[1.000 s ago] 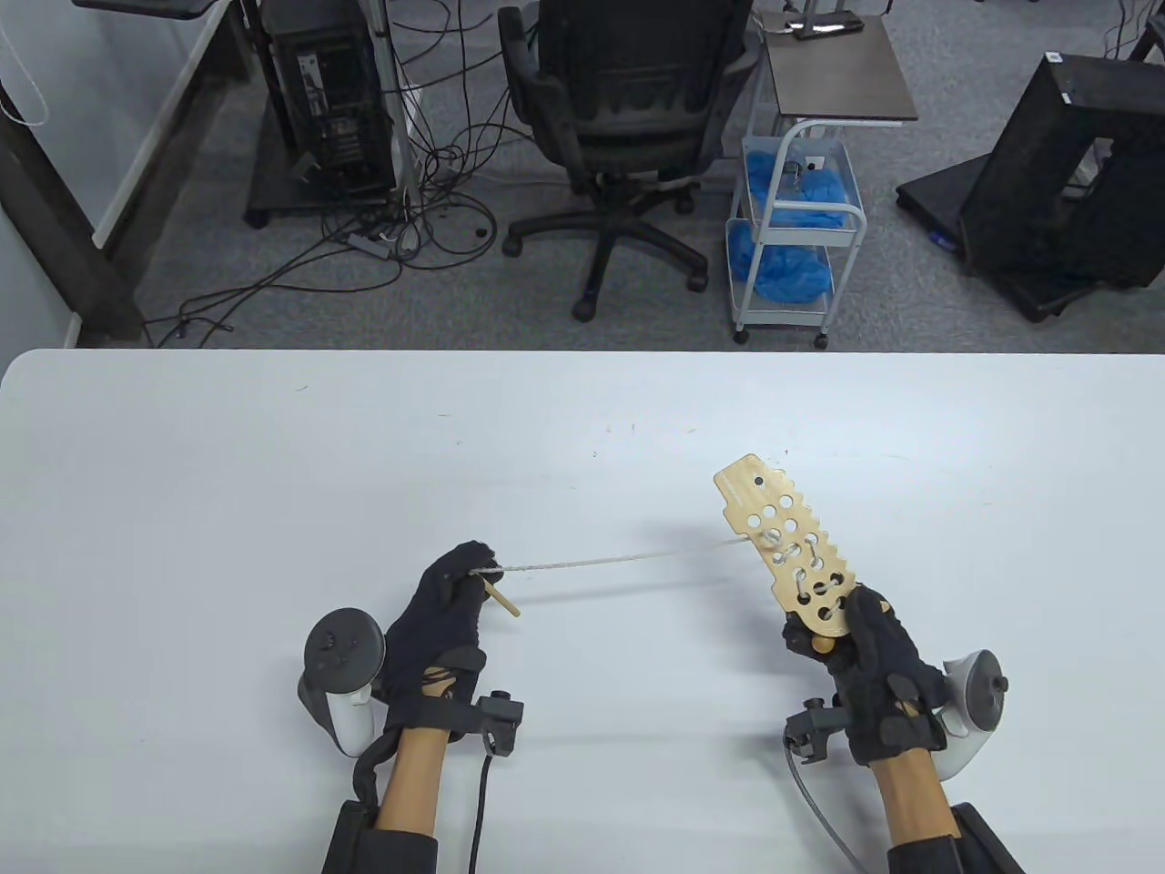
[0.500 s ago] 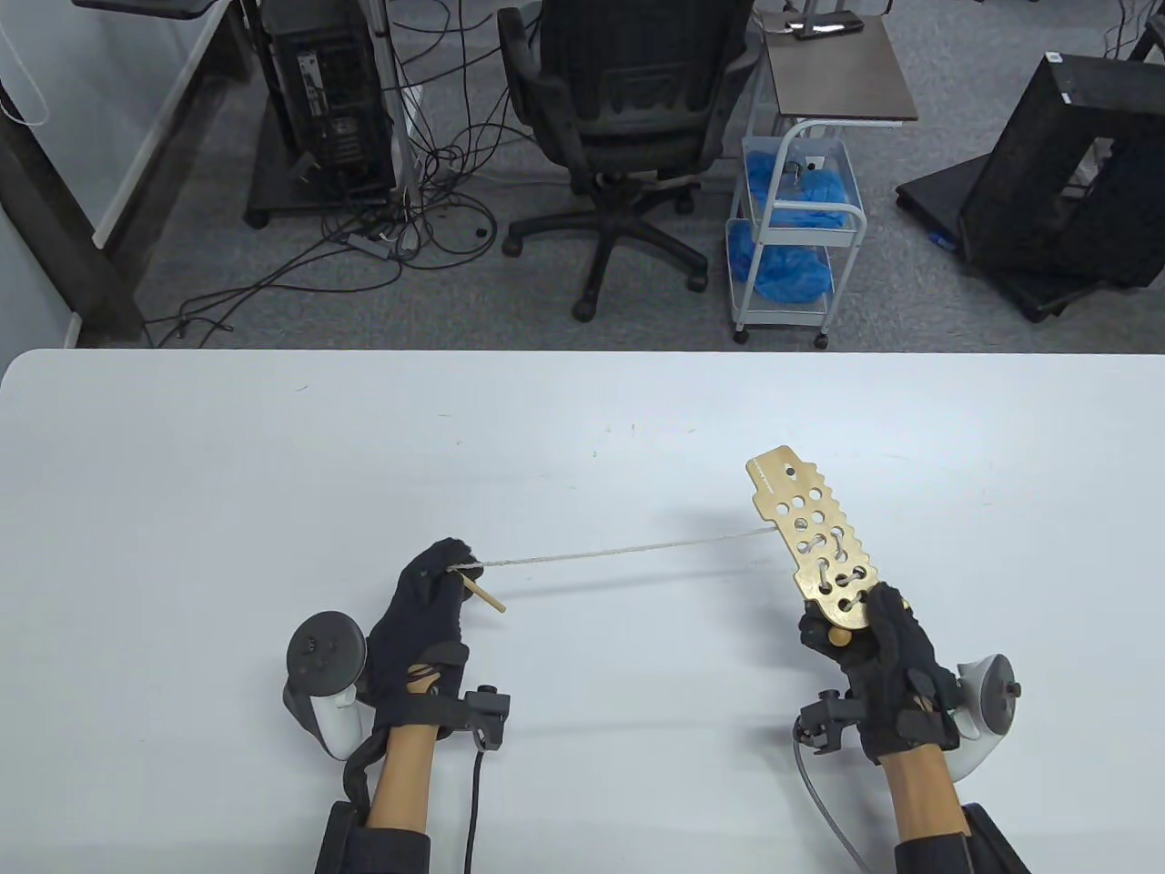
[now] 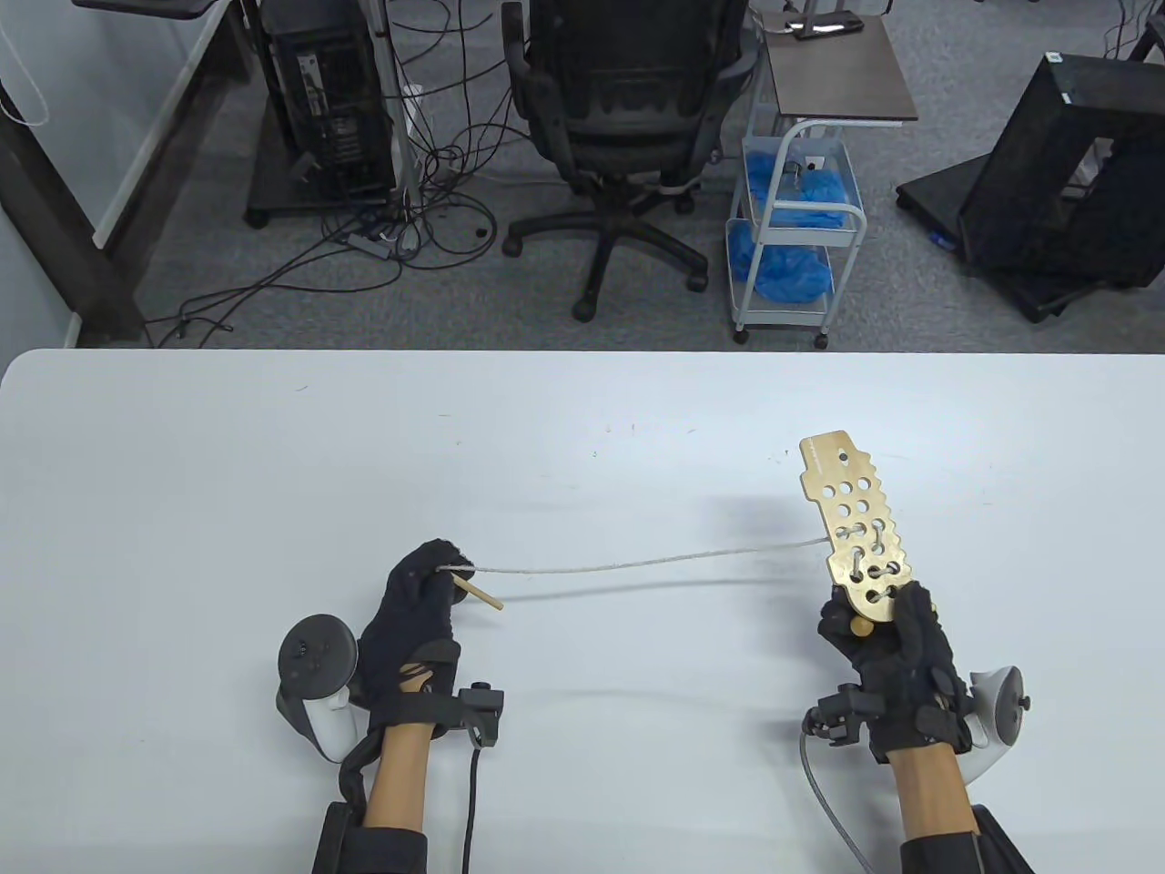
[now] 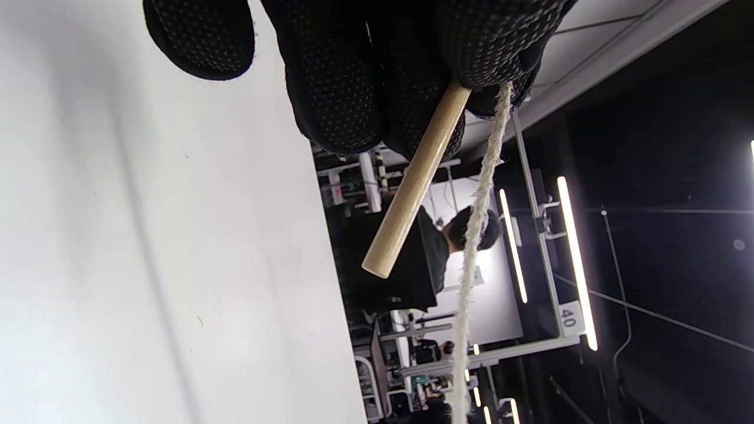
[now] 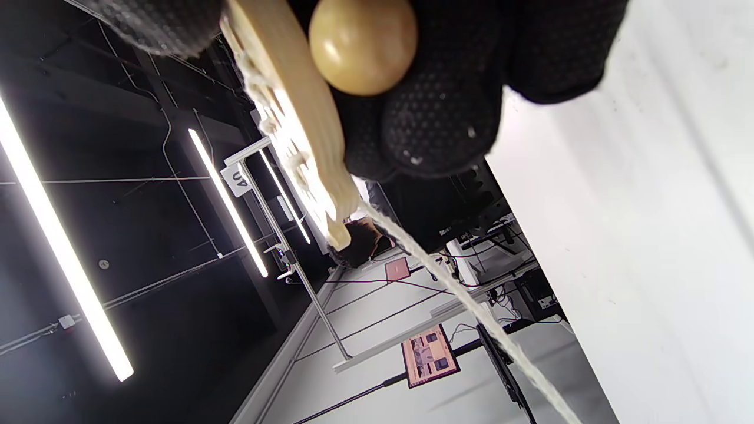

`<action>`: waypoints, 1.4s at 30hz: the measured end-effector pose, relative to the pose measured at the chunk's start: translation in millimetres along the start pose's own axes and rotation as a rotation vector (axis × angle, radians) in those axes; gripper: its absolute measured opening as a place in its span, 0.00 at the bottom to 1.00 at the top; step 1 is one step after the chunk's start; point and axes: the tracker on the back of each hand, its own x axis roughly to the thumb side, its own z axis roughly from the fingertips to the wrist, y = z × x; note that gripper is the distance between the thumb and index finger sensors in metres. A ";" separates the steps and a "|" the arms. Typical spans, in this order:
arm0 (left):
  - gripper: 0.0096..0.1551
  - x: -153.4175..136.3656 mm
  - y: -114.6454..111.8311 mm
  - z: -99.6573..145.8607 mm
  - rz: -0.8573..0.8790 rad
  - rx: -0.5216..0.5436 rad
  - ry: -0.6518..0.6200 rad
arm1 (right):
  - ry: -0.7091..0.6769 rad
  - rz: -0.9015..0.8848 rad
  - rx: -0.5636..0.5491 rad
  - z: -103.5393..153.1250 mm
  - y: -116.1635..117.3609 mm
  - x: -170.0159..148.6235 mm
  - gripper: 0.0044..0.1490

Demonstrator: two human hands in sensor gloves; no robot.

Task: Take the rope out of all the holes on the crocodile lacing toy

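Up off the white desk (image 3: 582,428) on the right: flat tan wooden crocodile lacing toy with rows of round holes (image 3: 856,528), snout end pointing away, lower end gripped in the black-gloved right hand (image 3: 896,665). Fingers (image 5: 436,118) clenched around that end, with a round wooden bead (image 5: 363,44) tucked against the board (plainest in the right wrist view). Off-white braided rope (image 3: 637,562) laced through the holes nearest the hand, upper holes bare, then out from the toy's left edge and across above the desk in a shallow sag, shadow trailing beneath. Over on the left, black-gloved left hand (image 3: 414,628) low near the desk, fingers (image 4: 353,65) pinched on the rope's end and on the short pale wooden lacing needle (image 4: 415,182), needle poking out to the right of the fist. Hands well apart, rope strung between them. Beyond the far desk edge: black office chair (image 3: 628,118) and a small white cart holding blue bundles (image 3: 787,228).
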 end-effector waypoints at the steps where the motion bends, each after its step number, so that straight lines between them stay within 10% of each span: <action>1: 0.25 0.1 0.1 0.2 -0.003 0.003 0.000 | -0.001 -0.002 -0.001 -0.1 -0.5 0.1 0.32; 28: 0.22 0.5 1.0 1.7 -0.020 0.028 0.011 | -0.015 0.032 -0.023 1.9 -0.5 1.4 0.33; 42: 0.22 20.0 -44.2 10.9 0.001 -0.194 -0.112 | -0.039 0.109 0.252 11.2 42.3 -6.4 0.31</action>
